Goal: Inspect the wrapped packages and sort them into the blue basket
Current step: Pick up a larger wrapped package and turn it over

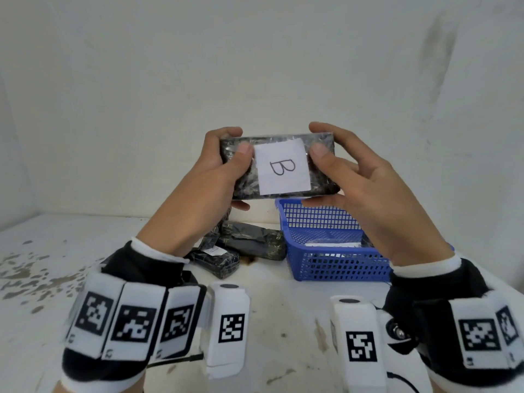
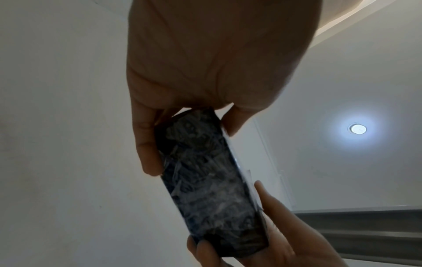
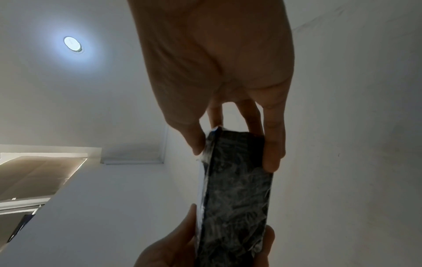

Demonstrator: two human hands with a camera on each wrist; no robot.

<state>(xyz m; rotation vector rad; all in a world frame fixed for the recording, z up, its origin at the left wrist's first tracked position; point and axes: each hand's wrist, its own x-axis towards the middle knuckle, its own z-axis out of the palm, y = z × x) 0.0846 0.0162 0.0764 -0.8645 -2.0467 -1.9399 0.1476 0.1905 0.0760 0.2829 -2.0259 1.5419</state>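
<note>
I hold a black package [image 1: 279, 167] wrapped in clear film up in front of me, its white label [image 1: 282, 168] marked "B" facing me. My left hand [image 1: 224, 165] grips its left end, thumb on the front and fingers behind. My right hand [image 1: 337, 165] grips the right end the same way. The wrist views show the package [image 2: 210, 182] [image 3: 237, 195] from below, pinched between thumbs and fingers at both ends. The blue basket [image 1: 326, 268] stands on the table under my right hand, with a labelled package partly visible inside it.
Several more dark wrapped packages [image 1: 246, 242] lie piled on the white, stained table [image 1: 283, 321] just left of the basket. A plain white wall rises behind the table. A ceiling light [image 2: 358, 128] shows in both wrist views.
</note>
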